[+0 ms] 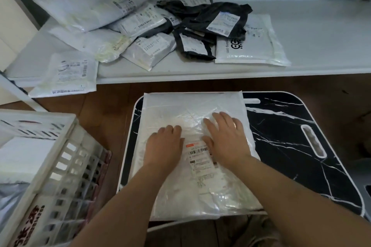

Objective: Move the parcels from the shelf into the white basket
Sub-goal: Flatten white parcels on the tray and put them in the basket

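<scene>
A large white parcel (180,110) with a printed label lies flat on a black marble-patterned table (291,146) in front of me. My left hand (164,144) rests on it with fingers bent at the knuckles. My right hand (226,136) presses flat on it with straight fingers. The white basket (60,158) stands at the left and holds a white parcel (22,158). On the white shelf (311,36) behind lie several white and black parcels (200,24) in a heap.
One white parcel (64,74) hangs over the shelf's front edge at the left. Brown wooden floor (108,110) shows between the shelf, the basket and the table. The table has a slot handle (313,140) on its right side.
</scene>
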`<action>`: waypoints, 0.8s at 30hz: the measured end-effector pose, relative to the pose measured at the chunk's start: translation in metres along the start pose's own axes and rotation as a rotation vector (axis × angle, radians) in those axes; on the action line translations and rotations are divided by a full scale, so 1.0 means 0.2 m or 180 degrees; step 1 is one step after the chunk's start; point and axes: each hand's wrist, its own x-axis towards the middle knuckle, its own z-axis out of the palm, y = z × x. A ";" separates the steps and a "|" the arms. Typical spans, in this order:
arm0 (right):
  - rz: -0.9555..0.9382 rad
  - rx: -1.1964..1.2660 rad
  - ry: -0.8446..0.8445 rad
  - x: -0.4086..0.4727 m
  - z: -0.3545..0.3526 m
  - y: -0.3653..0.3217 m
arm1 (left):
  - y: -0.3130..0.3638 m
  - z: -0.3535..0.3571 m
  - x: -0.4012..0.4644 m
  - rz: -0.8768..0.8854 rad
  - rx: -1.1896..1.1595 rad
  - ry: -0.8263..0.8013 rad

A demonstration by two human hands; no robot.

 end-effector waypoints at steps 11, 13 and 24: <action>-0.0055 -0.0163 -0.0382 0.36 0.24 -0.01 | -0.10 0.22 0.33 -0.0055 0.0362 -0.0159; -0.0014 -0.0102 -0.0423 0.37 0.28 0.00 | -0.12 0.26 0.34 -0.0133 0.0317 -0.0224; 0.0066 0.0155 -0.0866 0.45 0.24 0.02 | -0.12 0.23 0.42 -0.0245 0.0206 -0.0468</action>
